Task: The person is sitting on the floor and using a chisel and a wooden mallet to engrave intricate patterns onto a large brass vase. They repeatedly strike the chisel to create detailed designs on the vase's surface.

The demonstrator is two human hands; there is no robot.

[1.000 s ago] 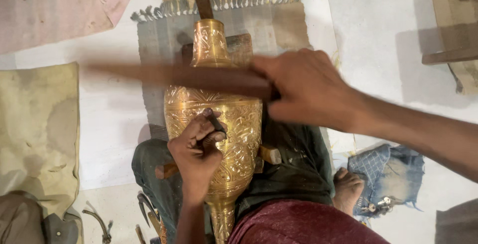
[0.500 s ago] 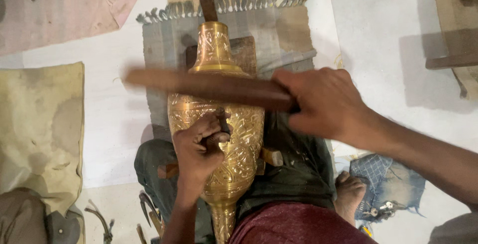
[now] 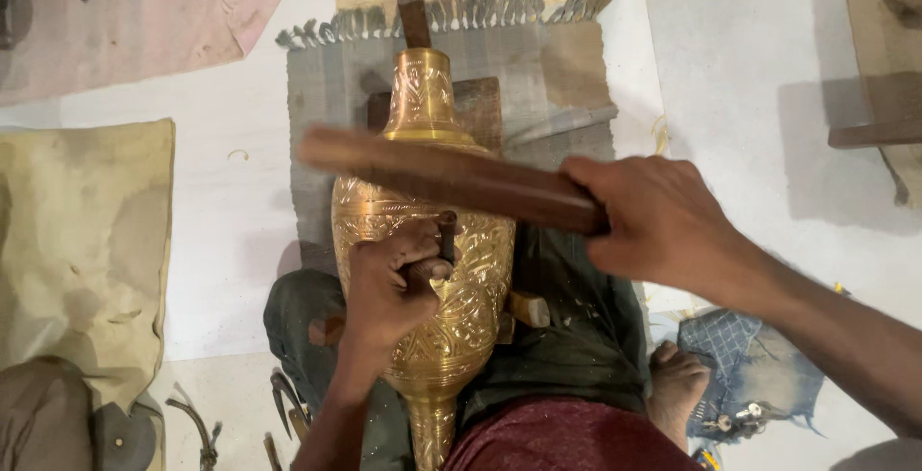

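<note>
Brass, engraved all over with fine patterns, makes up the tall golden vase [image 3: 432,241] that is laid lengthwise across the person's lap, its narrow neck pointing away over a grey fringed mat [image 3: 567,68] on the pale floor. A small dark metal chisel [image 3: 446,239] is pinched against the vase's belly by the left hand [image 3: 389,293], whose fingers are clamped tightly round the tool. A long brown wooden stick [image 3: 451,178] (blurred at its far end) is gripped at one end by the right hand [image 3: 663,221], fingers wrapped shut about it, and is held crosswise just above the chisel. A bare foot [image 3: 677,385] is seen beside a crumpled blue denim cloth [image 3: 759,375], and an olive cloth [image 3: 77,241] is spread at the left.
</note>
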